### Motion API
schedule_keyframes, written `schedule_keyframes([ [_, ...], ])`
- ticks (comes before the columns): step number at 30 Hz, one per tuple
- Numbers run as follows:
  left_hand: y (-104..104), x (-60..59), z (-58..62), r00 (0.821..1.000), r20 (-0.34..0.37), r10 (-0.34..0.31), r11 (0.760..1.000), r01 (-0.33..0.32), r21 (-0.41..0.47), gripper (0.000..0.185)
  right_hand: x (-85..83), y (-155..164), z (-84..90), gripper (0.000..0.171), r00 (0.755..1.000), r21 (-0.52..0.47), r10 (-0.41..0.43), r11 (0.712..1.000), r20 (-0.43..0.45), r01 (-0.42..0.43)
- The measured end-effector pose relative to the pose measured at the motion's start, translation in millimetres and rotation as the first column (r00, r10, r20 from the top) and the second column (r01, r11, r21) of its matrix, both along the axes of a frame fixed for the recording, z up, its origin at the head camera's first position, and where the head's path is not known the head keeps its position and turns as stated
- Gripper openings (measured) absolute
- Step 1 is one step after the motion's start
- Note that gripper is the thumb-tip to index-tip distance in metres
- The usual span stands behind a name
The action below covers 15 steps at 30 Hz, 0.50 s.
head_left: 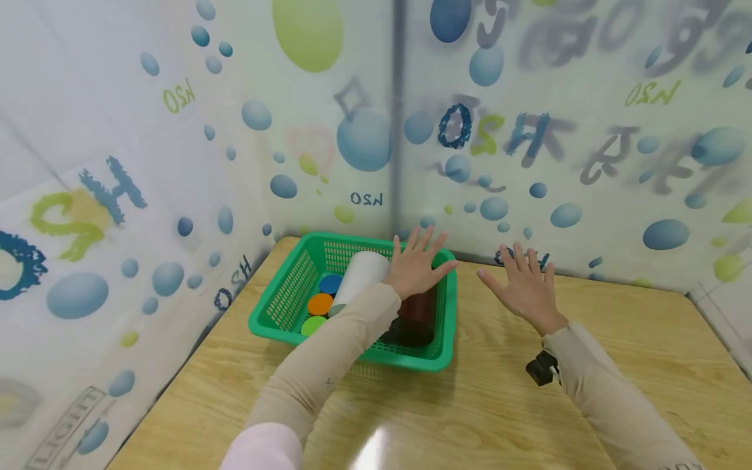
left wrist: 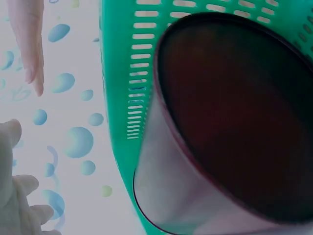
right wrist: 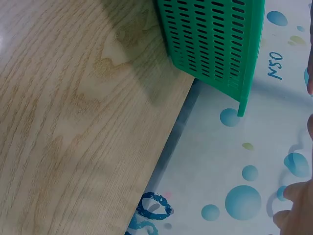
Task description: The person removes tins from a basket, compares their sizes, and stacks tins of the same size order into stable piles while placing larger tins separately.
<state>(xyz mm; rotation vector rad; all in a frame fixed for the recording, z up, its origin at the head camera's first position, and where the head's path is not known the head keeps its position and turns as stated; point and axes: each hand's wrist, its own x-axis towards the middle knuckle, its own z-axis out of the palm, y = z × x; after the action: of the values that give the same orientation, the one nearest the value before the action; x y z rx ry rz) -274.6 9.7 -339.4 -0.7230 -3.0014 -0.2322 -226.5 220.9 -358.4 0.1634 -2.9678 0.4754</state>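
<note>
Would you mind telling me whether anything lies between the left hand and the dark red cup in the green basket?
Nothing visible does. The left hand hovers open right above the dark red cup inside the green basket; the white cup lies beside it, not between.

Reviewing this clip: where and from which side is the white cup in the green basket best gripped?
Probably round its side wall, coming from above. The white cup lies on its side in the green basket, its curved wall facing up beside the left hand. The basket's walls block a sideways approach.

One basket (head_left: 282,297), two cups (head_left: 361,277), three round lids (head_left: 320,303)
</note>
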Motion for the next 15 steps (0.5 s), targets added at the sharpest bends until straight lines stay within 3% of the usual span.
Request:
schedule_keyframes([
  [10, -19, 4.8, 3.0, 0.999, 0.026, -0.038, 0.998, 0.036, 0.054, 0.067, 3.1, -5, -6.1, 0.083, 0.999, -0.024, 0.016, 1.0, -0.043, -0.017],
  [15, -31, 7.9, 6.8, 0.999, 0.007, -0.051, 0.997, 0.05, 0.055, 0.065, 4.3, -10, -3.6, 0.082, 0.997, -0.046, 0.054, 0.997, -0.052, -0.057],
])
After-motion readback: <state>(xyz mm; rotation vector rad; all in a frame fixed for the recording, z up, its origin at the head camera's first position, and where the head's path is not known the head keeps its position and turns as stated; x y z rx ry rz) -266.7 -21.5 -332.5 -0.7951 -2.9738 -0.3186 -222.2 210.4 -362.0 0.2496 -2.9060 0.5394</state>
